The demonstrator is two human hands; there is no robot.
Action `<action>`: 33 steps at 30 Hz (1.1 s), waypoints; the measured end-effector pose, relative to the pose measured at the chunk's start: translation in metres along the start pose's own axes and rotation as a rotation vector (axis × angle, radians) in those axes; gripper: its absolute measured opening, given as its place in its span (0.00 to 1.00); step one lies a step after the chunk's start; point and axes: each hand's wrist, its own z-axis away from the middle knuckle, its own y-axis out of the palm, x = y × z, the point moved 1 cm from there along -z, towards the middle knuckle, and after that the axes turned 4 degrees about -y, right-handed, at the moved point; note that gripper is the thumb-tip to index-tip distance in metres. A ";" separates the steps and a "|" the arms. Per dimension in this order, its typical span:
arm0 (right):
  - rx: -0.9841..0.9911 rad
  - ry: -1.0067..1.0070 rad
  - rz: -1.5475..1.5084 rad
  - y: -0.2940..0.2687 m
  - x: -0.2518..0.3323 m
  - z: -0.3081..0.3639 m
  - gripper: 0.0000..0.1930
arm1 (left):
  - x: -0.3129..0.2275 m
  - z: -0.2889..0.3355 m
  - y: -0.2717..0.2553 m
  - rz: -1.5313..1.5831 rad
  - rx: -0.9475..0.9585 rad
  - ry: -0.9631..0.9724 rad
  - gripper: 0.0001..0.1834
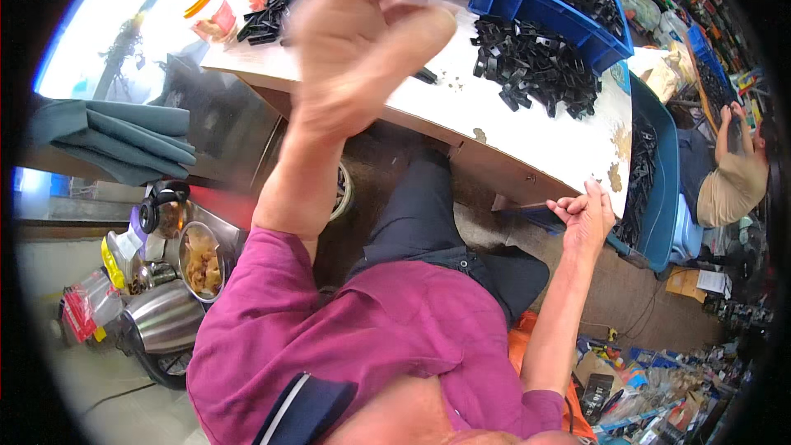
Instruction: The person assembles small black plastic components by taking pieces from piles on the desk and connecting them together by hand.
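Head view: a white strip is left along the near edge of the tabletop (511,133), with black parts (535,66) heaped farther back before a blue bin (499,2). The left hand (350,53), blurred, is raised toward the camera, thumb and fingers apart; the right hand (587,221) is held half-curled by the near right corner, grip and contact cannot be told
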 end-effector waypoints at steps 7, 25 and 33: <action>0.147 0.016 0.028 0.045 0.004 -0.018 0.12 | 0.146 0.083 -0.028 -1.116 0.089 -0.113 0.14; 0.274 -0.080 1.074 0.145 -0.007 -0.047 0.17 | 0.190 0.078 -0.005 -1.126 0.098 -0.044 0.11; 0.320 -0.293 1.205 0.147 -0.028 -0.062 0.14 | 0.167 0.082 0.036 -0.864 -0.022 0.056 0.14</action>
